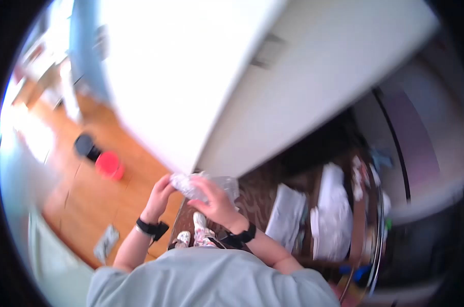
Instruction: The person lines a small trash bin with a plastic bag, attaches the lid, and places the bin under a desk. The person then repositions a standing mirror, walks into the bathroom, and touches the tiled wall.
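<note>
- The clear, crumpled plastic (pixel 182 182) is held up in front of the body, between the two hands and near the lower corner of a large white panel (pixel 175 77); whether it is a bag or a loose sheet cannot be told through the blur.
- The left hand (pixel 159 197) is at its left edge, the fingers seemingly closed in a pinch on it.
- The right hand (pixel 219 205) reaches over it from the other side, thumb parted from the fingers; whether these grip the plastic or only touch it, I cannot tell.
- The step in hand looks like two-handed handling of the plastic, probably opening or straightening it.
- As I judge it, any further move calls for a steady left pinch while the right fingers work along the film, gently, since thin plastic slips and tears.
- To the right lie a white folded cloth (pixel 285 211) and a bulkier white bundle (pixel 333 225), both apart from the hands.
- Left of the hands, a red round object (pixel 109 165) is on the wooden floor (pixel 137 192).
</note>
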Available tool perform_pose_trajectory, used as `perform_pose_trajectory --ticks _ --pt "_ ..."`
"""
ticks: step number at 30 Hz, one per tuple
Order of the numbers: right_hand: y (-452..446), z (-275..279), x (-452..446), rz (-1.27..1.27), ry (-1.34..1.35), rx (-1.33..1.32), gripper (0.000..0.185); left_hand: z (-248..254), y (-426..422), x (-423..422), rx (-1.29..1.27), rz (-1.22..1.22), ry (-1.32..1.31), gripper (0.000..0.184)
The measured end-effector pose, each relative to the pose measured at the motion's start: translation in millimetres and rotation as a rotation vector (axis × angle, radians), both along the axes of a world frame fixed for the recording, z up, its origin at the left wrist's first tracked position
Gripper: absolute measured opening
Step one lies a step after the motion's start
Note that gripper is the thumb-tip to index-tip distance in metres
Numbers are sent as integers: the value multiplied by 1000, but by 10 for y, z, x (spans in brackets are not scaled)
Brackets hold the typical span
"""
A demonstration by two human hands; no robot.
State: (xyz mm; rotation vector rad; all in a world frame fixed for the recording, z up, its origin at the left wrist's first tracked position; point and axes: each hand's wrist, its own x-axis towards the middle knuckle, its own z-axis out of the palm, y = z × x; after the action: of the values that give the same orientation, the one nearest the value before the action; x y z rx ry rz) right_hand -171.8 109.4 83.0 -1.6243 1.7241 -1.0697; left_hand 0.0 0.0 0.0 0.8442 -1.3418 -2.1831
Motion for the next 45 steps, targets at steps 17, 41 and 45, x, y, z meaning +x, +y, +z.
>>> perform_pose_trajectory --ticks 17,41,45 --pt "-3434 -991 -262 337 -382 82 79 64 -2552 563 226 615 995 42" --pt "-5568 -435 1811 594 -705 305 5 -9 -3693 2382 -8 1015 783 29" --pt "-6079 -347 1989 495 -1190 470 6 -65 -4146 2755 -173 1121 562 23"
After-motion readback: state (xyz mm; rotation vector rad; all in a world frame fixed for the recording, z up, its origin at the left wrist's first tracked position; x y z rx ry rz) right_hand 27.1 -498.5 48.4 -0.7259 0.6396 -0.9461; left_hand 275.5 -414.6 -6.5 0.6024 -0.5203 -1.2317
